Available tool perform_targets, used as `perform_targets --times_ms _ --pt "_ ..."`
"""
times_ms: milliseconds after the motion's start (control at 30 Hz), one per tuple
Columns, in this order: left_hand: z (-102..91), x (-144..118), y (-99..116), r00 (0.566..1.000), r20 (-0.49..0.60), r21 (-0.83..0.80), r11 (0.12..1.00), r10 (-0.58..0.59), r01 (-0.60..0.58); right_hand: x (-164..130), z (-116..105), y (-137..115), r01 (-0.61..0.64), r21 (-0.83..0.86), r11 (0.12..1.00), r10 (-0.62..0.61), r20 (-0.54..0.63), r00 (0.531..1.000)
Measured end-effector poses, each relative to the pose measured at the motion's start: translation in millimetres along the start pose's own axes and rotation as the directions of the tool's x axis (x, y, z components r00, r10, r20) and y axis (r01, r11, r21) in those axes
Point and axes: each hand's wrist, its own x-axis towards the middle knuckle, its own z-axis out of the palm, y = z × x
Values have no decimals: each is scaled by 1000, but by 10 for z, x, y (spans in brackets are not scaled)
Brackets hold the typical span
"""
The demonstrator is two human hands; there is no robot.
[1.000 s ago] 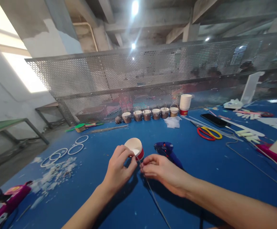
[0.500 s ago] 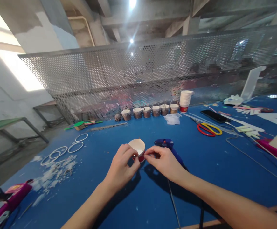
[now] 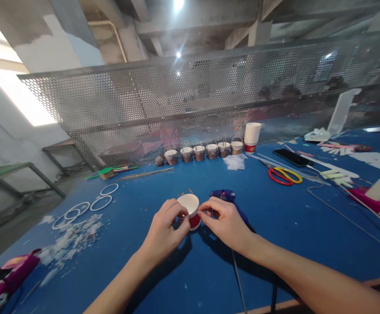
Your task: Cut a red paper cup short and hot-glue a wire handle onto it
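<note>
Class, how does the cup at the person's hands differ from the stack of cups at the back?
The cup is a single one; the stack of cups is many nested together, standing taller.
The cup is at the fingertips of the left hand and right hand; the stack of cups stands untouched near the perforated screen.
Both show white and red.
</note>
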Motion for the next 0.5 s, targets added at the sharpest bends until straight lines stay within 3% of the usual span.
perform_targets --times_ms 500 --pt "-15 -6 10 999 -14 -18 998 53 -53 20 -8 21 33 -4 999 -33 -22 999"
